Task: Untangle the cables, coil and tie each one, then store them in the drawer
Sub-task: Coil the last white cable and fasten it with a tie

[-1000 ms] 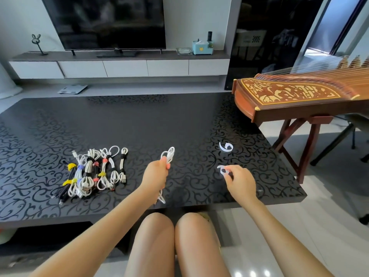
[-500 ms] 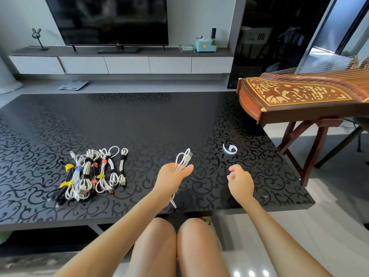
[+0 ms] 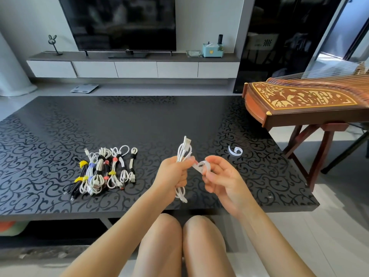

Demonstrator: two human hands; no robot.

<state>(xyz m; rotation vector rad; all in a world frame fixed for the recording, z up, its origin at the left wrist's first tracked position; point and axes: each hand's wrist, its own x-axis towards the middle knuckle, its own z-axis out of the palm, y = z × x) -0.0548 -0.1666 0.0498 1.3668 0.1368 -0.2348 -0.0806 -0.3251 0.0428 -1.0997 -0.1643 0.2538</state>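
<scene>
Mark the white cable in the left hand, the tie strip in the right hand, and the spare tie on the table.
white cable (image 3: 184, 151): head view, upper strands below the plug.
tie strip (image 3: 205, 163): head view, top of its loop.
spare tie (image 3: 232, 153): head view, left arc.

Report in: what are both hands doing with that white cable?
Left hand grips the coiled white cable. Right hand pinches a white tie strap beside it, not yet wrapped. Spare strap on the table, out of the way.

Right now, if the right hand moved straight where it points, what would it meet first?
Probably the coiled white cable gripped in the left hand: the right hand, pinching a white tie strap, points at it. Depth is unclear.
</scene>
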